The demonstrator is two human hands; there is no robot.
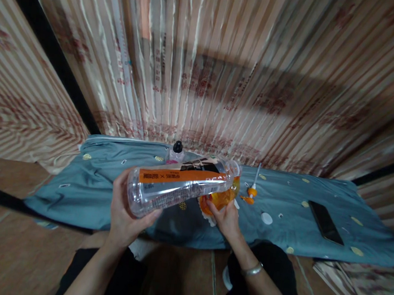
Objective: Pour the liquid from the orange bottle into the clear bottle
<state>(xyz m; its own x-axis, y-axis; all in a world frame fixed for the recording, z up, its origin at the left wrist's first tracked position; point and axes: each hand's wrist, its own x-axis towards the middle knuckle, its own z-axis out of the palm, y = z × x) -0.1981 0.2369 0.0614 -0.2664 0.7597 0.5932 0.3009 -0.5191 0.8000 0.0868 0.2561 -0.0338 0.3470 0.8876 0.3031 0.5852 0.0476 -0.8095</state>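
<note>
My left hand is wrapped round the base of a large clear plastic bottle with an orange and black label. The bottle lies tilted nearly level, its neck pointing right. Its mouth meets or overlaps the top of an orange-amber bottle; whether they touch I cannot tell. My right hand grips this amber bottle, which is partly hidden behind the fingers and the clear bottle. To the right lie an orange pump top with a pale tube and a round white cap.
A teal patterned cloth covers the low surface in front of me. Behind the clear bottle stands a small bottle with a black cap. A dark phone lies at the right. Striped curtains hang behind, with dark poles at the sides.
</note>
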